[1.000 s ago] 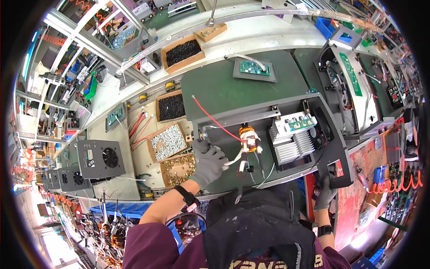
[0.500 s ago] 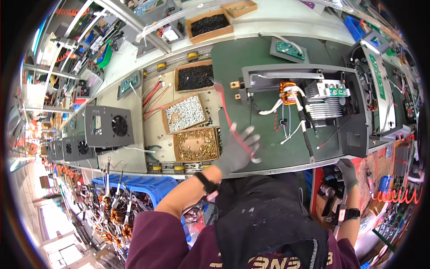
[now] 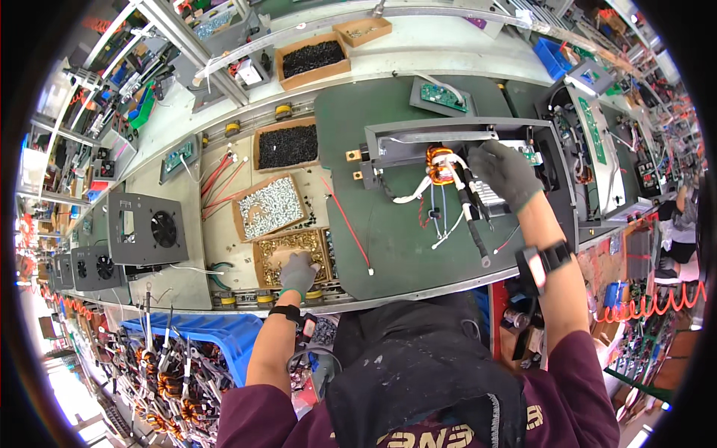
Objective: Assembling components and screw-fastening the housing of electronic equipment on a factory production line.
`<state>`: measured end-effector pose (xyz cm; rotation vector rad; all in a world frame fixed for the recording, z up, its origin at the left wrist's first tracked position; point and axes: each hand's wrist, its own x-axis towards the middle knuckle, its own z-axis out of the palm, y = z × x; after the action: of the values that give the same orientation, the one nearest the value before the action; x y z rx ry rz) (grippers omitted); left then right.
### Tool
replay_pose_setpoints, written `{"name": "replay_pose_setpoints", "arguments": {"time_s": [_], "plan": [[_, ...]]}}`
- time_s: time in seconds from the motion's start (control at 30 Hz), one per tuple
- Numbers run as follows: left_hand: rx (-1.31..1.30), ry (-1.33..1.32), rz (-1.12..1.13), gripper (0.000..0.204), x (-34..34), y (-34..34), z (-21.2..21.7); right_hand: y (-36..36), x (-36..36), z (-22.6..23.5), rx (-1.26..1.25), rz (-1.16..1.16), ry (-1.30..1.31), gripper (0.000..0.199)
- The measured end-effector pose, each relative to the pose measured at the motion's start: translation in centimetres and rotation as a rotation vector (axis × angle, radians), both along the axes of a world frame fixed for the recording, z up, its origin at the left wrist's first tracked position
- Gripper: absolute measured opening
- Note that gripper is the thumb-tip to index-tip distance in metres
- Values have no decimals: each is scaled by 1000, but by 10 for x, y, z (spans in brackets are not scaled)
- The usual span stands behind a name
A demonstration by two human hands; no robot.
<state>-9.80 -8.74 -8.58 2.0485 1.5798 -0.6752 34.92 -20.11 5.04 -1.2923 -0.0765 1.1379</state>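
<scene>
My left hand (image 3: pixel 299 273), in a grey glove, is at the near box of brass-coloured small parts (image 3: pixel 269 256). Its thumb stands a little apart from the fingers, which point down into the parts. My right hand (image 3: pixel 508 173), gloved too, is over the finned heat sink (image 3: pixel 489 196) inside the open grey metal housing (image 3: pixel 463 127). Its fingers are bent together near the circuit board, and whatever they may hold is hidden. Left of that hand sits an orange-wound coil (image 3: pixel 442 164) with thick white and black cables. A thin red wire (image 3: pixel 348 224) lies on the green mat (image 3: pixel 399 257).
Boxes of white parts (image 3: pixel 270 209) and black parts (image 3: pixel 287 145) stand left of the mat. Fan housings (image 3: pixel 149 228) line the far left. A circuit board on a plate (image 3: pixel 442 97) lies behind the housing. A blue crate (image 3: pixel 216 336) with coils stands below the bench edge.
My left hand has let go of the red wire, now on the mat, and moved left to the brass parts. My right hand has risen from the bins below the bench into the housing.
</scene>
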Motion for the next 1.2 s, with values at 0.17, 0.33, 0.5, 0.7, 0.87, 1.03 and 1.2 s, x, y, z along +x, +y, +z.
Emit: {"name": "replay_pose_setpoints", "arguments": {"time_s": [0.17, 0.33, 0.5, 0.7, 0.87, 1.03, 1.2], "plan": [[119, -262, 4, 23, -27, 2, -19, 34, 9, -12, 183, -251, 338, 23], [-115, -657, 562, 32, -39, 5, -16, 41, 4, -17, 340, -205, 438, 21], [-421, -1058, 1027, 37, -46, 4, 5, 50, -14, -16, 345, -296, 396, 26], [-657, -1333, 1219, 40, -54, 4, 4, 30, -3, -23, 184, -77, 83, 23], [-701, -1358, 1145, 33, -53, 3, 4, 14, -29, -10, -396, 60, -411, 50], [-151, -917, 307, 20, -12, -20, -3, -33, -26, -23, -308, 125, -248, 49], [323, -99, -494, 16, 34, -39, -2, -110, -35, -24, -273, 115, -342, 63]]}}
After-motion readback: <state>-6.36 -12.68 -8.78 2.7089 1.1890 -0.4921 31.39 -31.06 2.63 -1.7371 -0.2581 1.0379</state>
